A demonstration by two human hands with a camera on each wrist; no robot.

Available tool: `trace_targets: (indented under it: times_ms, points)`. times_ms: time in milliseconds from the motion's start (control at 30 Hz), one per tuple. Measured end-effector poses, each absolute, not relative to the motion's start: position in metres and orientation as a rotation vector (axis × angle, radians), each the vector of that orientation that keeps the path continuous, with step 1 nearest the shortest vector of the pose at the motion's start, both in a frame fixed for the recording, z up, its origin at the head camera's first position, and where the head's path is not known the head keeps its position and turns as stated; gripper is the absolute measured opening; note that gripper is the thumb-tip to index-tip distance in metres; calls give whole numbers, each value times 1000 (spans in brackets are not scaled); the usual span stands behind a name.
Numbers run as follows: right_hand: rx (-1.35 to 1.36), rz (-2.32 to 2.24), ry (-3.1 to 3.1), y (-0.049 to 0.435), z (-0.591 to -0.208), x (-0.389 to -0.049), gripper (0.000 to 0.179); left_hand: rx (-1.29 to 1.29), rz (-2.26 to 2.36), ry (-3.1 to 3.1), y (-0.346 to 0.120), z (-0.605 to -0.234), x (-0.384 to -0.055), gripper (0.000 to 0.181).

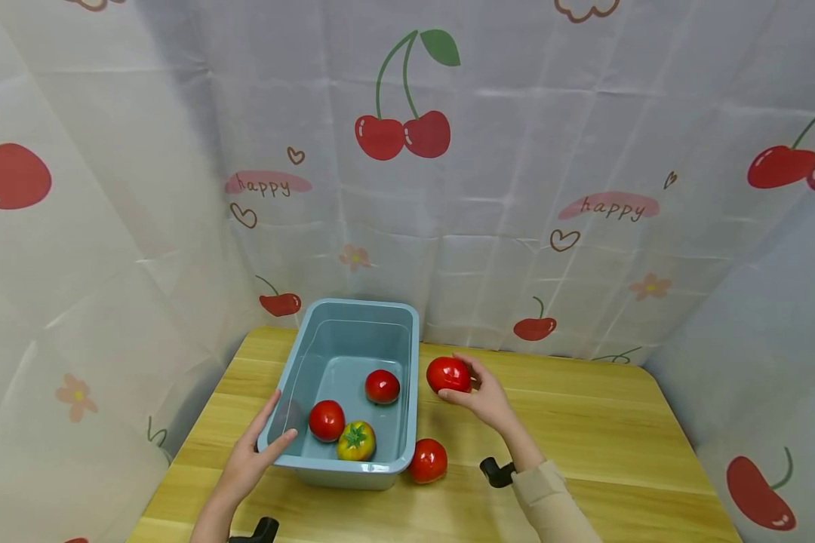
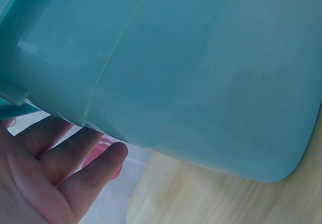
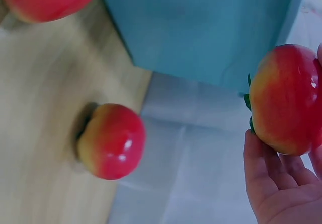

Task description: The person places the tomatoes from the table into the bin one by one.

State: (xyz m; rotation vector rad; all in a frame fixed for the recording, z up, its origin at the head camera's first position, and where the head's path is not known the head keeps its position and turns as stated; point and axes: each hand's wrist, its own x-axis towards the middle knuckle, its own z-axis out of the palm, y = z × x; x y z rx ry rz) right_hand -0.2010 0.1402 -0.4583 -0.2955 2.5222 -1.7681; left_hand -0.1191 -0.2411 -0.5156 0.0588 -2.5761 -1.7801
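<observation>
My right hand holds a glossy red tomato beside the bin's right wall; the right wrist view shows its yellowish side and green leaf tips. My left hand grips the front left corner of a blue plastic bin, thumb over the rim and fingers along the outer wall. Inside the bin lie two red tomatoes and a yellow-green one with its leafy top up. Another red tomato sits on the table by the front right corner. In the right wrist view, one more tomato rests on the table.
The wooden table runs back to a white curtain printed with cherries, which also hangs on both sides. Black wrist mounts show at both forearms.
</observation>
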Motion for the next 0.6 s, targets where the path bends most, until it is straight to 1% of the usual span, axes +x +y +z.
trace_targets:
  times_ms: [67,300,600]
  points:
    - [-323,-1766,2529,138,-454,-201,67,56,-1782,-2575,-241,-516,-119,72]
    - [-360,-1790,2515,137,-467,-213,69,62,-1791,-2572,-241,-515,-119,72]
    - [-408,-1785,2515,122,-460,-211,70,78,-1793,-2580,-240,-514,-118,72]
